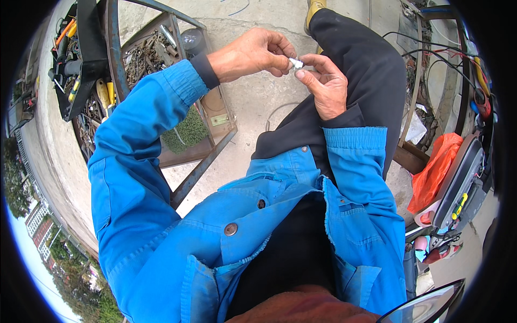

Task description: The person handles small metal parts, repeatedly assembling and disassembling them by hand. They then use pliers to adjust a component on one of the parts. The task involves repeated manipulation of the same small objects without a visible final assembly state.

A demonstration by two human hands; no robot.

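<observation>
Grey concrete floor fills the space beneath you. Dark steel-framed rack stands from 9 to 11 o'clock, bearing rusty, mixed metal bits and a green, fibrous-looking pad.

Just right of 12 o'clock: small white-and-silver part, seemingly metal. Your left hand pinches its left side, thumb against curled fingers; your right hand meets its right side with thumb and forefinger, grip narrow. Too small to tell whether it is one piece or two. Judgement: two fingertip grips suit something this small, steadying it from both ends while leaving its middle visible.

Part is held off the floor, near your black-trousered leg, probably for a close view.

Edges: rack's near corner lies below your left wrist; leg bounds your right hand. Black cables at 2 o'clock and a crumpled orange-red plastic bag at 3 are well apart from both hands. Freest room: bare concrete between rack and leg.
</observation>
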